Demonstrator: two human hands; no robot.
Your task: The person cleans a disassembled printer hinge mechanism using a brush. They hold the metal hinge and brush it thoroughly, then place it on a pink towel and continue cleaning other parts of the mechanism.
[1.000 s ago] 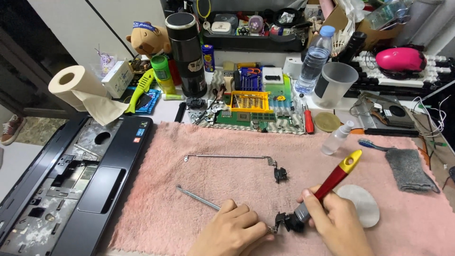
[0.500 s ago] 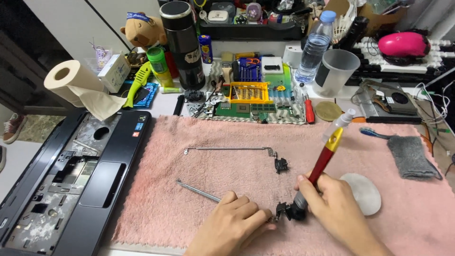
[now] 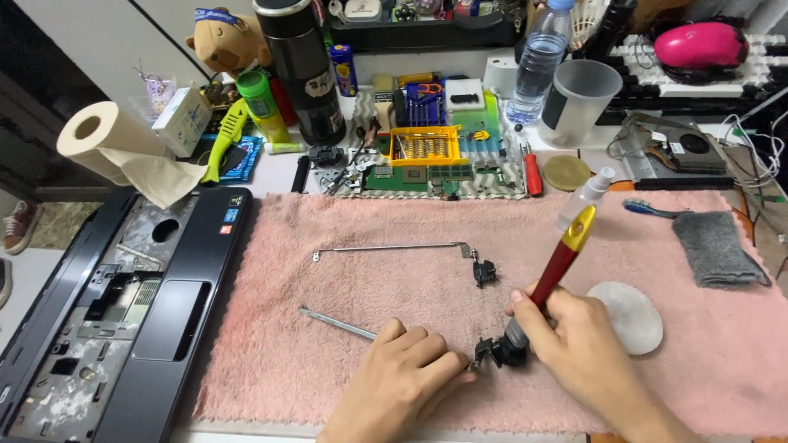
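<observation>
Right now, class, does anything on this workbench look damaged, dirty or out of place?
Yes. The laptop palmrest shell at the left lies stripped, its keyboard bay open and smeared with whitish dust. Two hinge bars lie loose on the pink towel: one apart, the other under the left hand, the right hand holding a red-handled tool.

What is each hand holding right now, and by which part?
Right hand grips the red-handled tool low on its handle. Left hand pins the metal hinge bracket near its black hinge end.

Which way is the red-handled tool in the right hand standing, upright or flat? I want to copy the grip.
Upright, slightly tilted. The red-handled tool rises from the right hand, yellow end up, tip down at the hinge.
</observation>
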